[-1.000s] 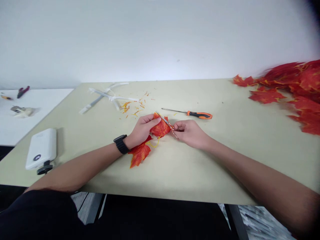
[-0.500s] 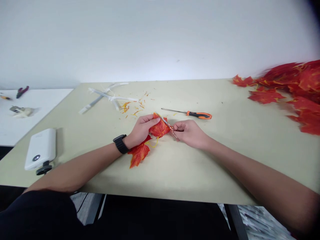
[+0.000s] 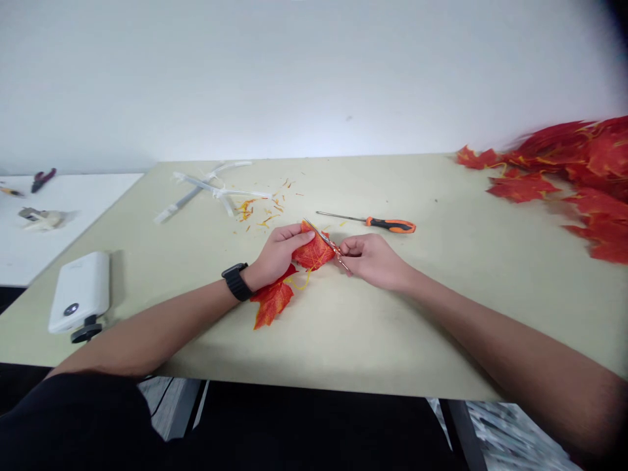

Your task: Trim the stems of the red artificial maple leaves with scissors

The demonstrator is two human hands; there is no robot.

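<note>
Left hand [image 3: 279,252] pinches an orange leaf [image 3: 314,252], right hand [image 3: 370,260] grips small scissors [image 3: 330,242], handles hidden.

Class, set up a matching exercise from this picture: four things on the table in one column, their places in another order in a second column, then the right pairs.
Things:
1. screwdriver
2. pile of red leaves
3. power bank
4. scissors

Places:
A. near left edge of table
B. in the right hand
C. far right
D. just beyond the hands

Pairs: 1-D, 2-C, 3-A, 4-B
</note>
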